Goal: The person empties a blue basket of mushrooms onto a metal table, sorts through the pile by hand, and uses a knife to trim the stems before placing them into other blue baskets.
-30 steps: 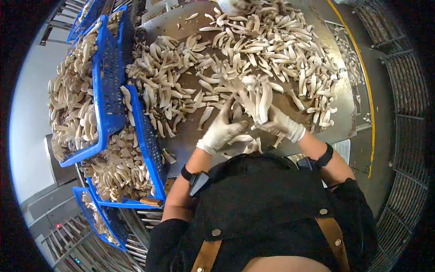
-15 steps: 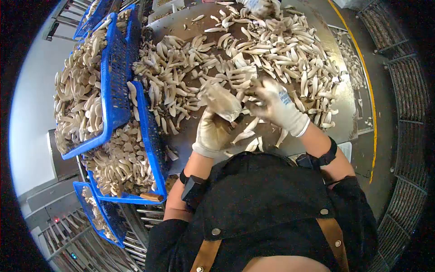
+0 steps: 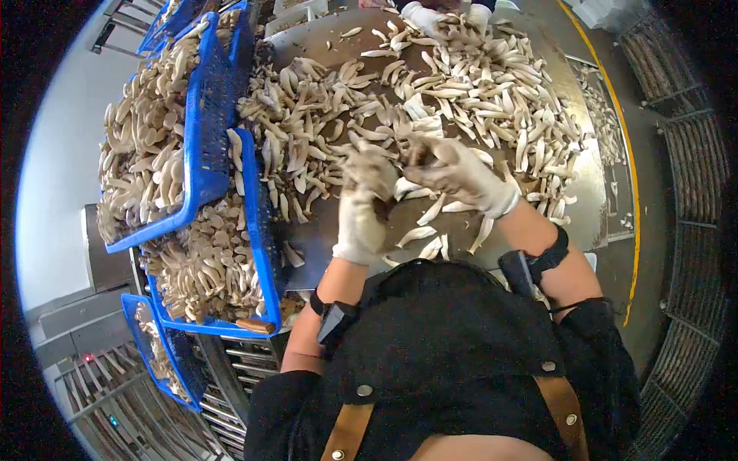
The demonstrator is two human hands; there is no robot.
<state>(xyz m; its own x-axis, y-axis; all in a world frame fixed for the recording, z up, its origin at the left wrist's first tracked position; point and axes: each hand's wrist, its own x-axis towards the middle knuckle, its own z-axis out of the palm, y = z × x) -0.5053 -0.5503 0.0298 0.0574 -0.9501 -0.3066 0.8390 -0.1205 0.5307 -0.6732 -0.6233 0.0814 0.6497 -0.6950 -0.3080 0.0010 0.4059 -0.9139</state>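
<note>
Both hands wear white gloves with dirt-stained fingers. My left hand [image 3: 361, 219] is raised over the near part of the metal table, closed around a pale grey-brown mushroom clump [image 3: 370, 170] that is smeared by motion. Just right of it, my right hand [image 3: 457, 175] has its fingers curled together. What they pinch, if anything, is hidden. Below and between the hands lie loose pale mushrooms [image 3: 417, 236] with long thick stems. A large heap of the same mushrooms [image 3: 500, 84] spreads beyond my right hand, and another pile [image 3: 300, 115] lies to the left.
Blue plastic baskets full of mushrooms stand along the left: an upper basket [image 3: 201, 154], a lower basket [image 3: 261, 238] and a smaller one [image 3: 165, 361]. Across the metal table [image 3: 588, 184], another person's gloved hands [image 3: 442, 21] work in the heap. Racks [image 3: 696, 154] line the right side.
My left hand has turned, with the mushroom clump moving slightly left. My right hand's fingers have curled inward and shifted a little left. Both of the other person's hands now show.
</note>
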